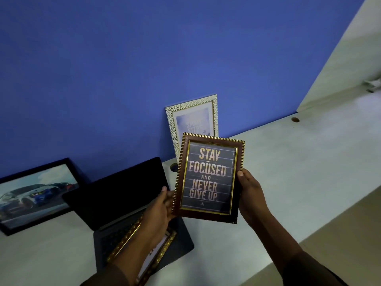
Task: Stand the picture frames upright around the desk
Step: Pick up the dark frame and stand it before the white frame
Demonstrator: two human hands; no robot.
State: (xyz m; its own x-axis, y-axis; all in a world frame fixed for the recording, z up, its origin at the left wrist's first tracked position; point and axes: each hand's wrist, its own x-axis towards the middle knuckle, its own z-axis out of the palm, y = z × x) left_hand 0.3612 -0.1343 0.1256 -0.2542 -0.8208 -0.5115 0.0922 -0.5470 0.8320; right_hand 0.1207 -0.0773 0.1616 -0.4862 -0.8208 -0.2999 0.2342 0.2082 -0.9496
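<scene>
A brown, gold-edged frame (208, 178) reading "Stay focused and never give up" is held upright above the desk. My left hand (160, 211) grips its left edge and my right hand (250, 195) grips its right edge. Behind it a white patterned frame (192, 120) stands leaning on the blue wall. A black frame with a car picture (35, 195) leans on the wall at the far left. A gold ornate frame (152, 256) lies flat on the laptop keyboard, partly hidden by my left forearm.
An open dark laptop (121, 195) sits on the white desk (299, 172) below the held frame. Two cable holes (295, 119) are in the desk near the wall. The desk's front edge runs diagonally at lower right.
</scene>
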